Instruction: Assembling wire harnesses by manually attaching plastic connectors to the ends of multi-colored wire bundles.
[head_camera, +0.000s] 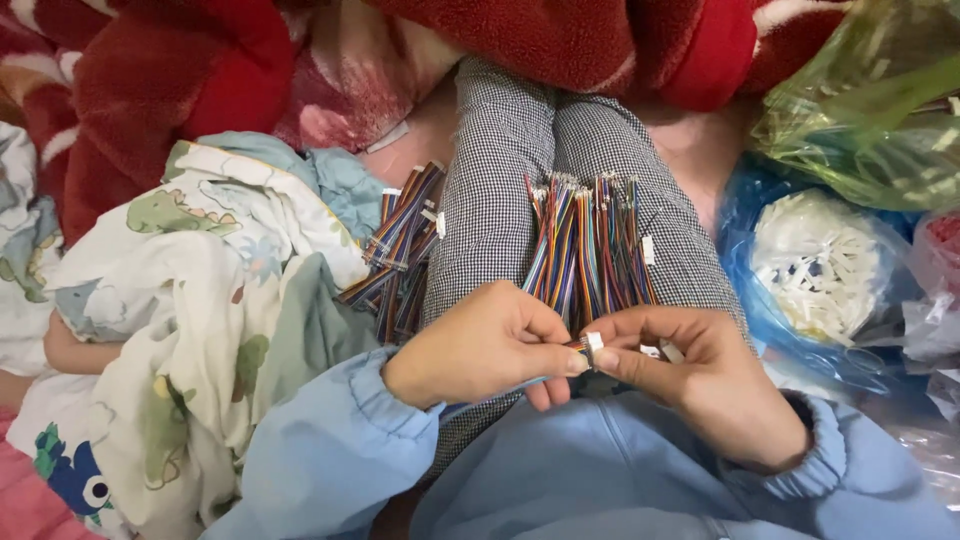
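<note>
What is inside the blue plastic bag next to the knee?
The blue bag holds a heap of small white plastic pieces. Only the top of the heap shows; whatever lies deeper is covered by the pieces and the crinkled plastic.

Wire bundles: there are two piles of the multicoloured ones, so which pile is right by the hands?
The wire bundle on the lap, lying on the checked trousers just above both hands. The other pile lies off the leg, beside the dinosaur-print cloth.

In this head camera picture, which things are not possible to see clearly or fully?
- Head view: the small white connector is mostly covered by the fingertips of the left hand and right hand; its shape is unclear.
- The near ends of the coloured wires on the lap are hidden behind both hands.
- The white parts in the blue bag are too small and blurred to tell.
- The green bag is cut by the top and right edges.
</note>
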